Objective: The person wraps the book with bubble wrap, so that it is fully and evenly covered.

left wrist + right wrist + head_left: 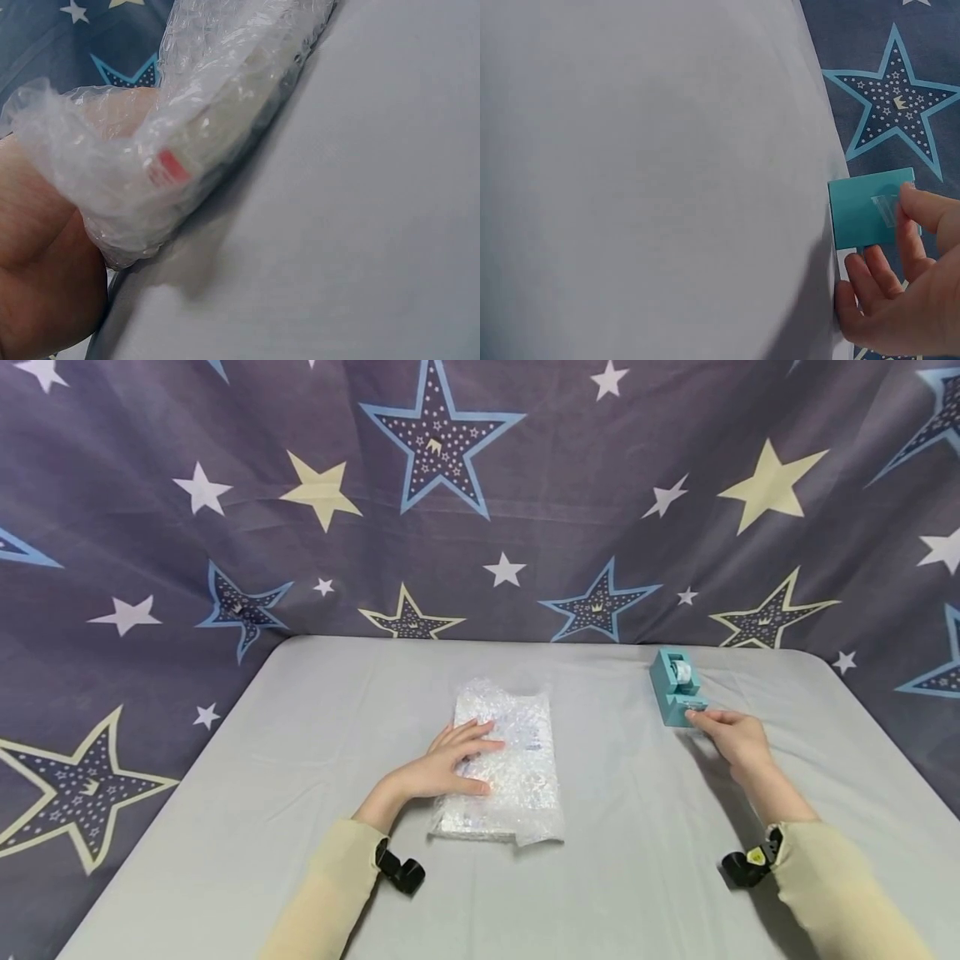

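Note:
A flat, book-like item in bubble wrap [525, 768] lies on the table, its wrap edges loose at the top and bottom. My left hand [446, 764] rests on its left part with fingers spread. In the left wrist view the wrapped edge [225, 120] shows a small red mark under the plastic. At the back right stands a teal tape dispenser [663, 685] with a roll of clear tape [681, 672]. At its front, my right hand [731, 739] pinches the tape end between thumb and index finger. A short strip of clear tape [885, 210] shows there in the right wrist view.
The table [615, 877] has a light grey cloth over it. Behind it and at its sides hangs a dark curtain [570, 460] with stars. Each wrist wears a small black camera, one by the left sleeve [405, 872] and one by the right [742, 868].

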`<move>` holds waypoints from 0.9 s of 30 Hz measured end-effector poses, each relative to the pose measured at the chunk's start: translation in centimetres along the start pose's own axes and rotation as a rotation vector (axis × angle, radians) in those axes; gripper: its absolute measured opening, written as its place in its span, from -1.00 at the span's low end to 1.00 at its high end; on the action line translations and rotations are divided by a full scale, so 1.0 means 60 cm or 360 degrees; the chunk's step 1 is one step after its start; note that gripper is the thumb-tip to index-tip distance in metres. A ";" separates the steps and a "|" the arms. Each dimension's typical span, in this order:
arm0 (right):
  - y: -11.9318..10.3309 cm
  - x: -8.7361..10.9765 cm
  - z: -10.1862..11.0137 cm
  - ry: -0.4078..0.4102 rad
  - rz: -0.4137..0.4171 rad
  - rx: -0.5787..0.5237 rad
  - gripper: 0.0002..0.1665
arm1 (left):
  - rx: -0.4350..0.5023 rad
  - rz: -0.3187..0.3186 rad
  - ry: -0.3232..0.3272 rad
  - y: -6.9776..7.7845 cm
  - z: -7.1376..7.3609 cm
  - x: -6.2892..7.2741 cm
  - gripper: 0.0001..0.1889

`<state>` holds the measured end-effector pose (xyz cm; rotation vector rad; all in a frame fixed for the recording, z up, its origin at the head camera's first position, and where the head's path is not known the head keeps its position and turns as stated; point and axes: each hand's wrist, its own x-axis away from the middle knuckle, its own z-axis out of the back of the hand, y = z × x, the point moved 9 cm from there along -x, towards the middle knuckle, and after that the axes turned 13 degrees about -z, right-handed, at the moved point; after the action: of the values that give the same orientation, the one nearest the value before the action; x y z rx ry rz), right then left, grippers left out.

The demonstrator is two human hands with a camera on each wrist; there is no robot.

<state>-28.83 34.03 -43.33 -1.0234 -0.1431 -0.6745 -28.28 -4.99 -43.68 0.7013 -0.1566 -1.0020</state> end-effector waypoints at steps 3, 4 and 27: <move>-0.004 -0.003 0.001 0.0065 0.0019 0.0070 -0.30 | 0.0000 0.0002 0.0008 -0.001 0.000 0.002 -0.33; -0.005 -0.003 0.001 0.0089 0.0024 0.0097 -0.34 | 0.0000 0.0003 0.0009 -0.001 -0.001 0.003 -0.33; -0.028 0.007 0.008 0.0240 0.0359 0.0519 -0.62 | -0.0004 -0.0004 0.0008 -0.002 0.002 0.000 -0.32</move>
<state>-29.38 33.68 -41.70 -0.6606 -0.0041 -0.4997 -28.41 -5.12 -43.64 0.7019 -0.1502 -1.0027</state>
